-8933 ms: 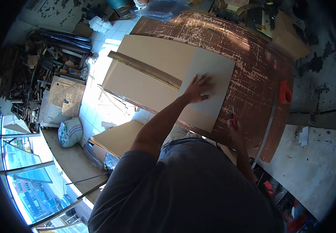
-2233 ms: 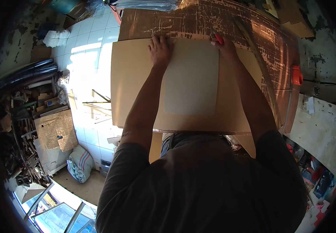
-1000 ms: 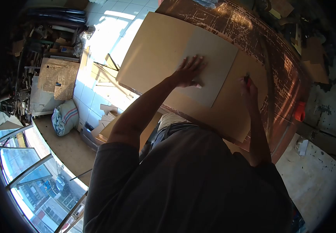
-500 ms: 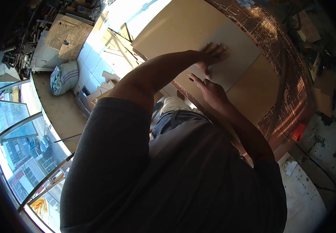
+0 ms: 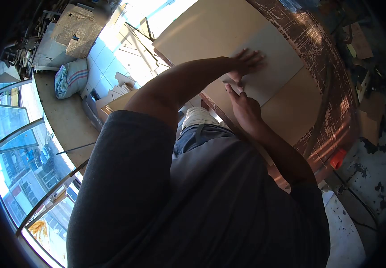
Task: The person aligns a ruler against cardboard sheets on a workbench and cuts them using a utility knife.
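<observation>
My left hand point(image 5: 247, 64) lies palm down with fingers spread on a smooth tan board point(image 5: 219, 27), on a part that looks greyish in shadow. Close below it, my right hand point(image 5: 248, 110) is closed, one finger pointing up and left toward the left thumb. A small dark tip shows at that finger's end; what it belongs to I cannot make out. Beneath the upper board, another tan sheet point(image 5: 295, 105) shows at the right.
The boards rest on a worn reddish-brown table point(image 5: 311, 33) with a scratched surface. A red object point(image 5: 337, 159) is near its right edge. Wood offcuts point(image 5: 121, 91) and a stuffed sack point(image 5: 71, 79) stand at the left, near window panes point(image 5: 12, 129).
My right hand has shifted slightly right and its pointing finger is now closer to the left thumb. The left hand stays spread on the board, with a slight shift. The view has tilted a little.
</observation>
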The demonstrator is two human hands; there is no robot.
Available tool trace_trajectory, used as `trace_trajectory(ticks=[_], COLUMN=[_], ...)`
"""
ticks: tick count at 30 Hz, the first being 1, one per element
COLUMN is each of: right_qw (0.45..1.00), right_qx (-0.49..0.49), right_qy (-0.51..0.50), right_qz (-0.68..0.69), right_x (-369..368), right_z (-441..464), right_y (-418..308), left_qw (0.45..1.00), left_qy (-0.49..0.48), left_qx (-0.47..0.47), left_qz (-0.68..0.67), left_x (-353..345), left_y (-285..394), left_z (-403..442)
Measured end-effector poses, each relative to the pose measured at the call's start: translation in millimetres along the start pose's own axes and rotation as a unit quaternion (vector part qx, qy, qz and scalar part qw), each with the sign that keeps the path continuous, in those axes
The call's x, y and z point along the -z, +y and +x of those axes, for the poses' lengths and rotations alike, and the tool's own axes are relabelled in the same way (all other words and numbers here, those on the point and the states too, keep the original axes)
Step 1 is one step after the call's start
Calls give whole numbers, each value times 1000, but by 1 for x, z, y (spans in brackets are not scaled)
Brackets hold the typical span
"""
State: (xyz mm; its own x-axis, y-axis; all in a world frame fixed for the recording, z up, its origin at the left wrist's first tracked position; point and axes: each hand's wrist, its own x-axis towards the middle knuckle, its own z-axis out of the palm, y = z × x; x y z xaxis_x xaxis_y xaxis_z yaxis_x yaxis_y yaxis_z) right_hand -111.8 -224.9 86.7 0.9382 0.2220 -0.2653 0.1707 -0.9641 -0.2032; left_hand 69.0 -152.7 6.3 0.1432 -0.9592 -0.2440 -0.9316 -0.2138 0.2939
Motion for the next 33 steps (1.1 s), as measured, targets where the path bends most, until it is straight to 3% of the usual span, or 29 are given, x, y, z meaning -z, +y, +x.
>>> trace_trajectory(ticks=[2,14,17,23,33], right_qw=[996,987,991,997,999], right_qx=[-7,-29,3,34,-1], right_qy=[-82,-158,-103,-14,-33], right_qz=[23,16,85,75,8], right_x=[10,47,49,5,13], right_z=[-7,-77,-53,-2,-10], right_y=[9,37,11,-4,3], left_qw=[1000,1000,1000,1000,1000], left_qy=[0,1,-1,-12,-7], left_qx=[-5,1,0,8,7], left_qz=[-10,-27,-29,-23,-28], left_x=[0,-3,4,9,7], left_y=[-2,-2,0,5,4], left_z=[-1,-2,0,-4,-3])
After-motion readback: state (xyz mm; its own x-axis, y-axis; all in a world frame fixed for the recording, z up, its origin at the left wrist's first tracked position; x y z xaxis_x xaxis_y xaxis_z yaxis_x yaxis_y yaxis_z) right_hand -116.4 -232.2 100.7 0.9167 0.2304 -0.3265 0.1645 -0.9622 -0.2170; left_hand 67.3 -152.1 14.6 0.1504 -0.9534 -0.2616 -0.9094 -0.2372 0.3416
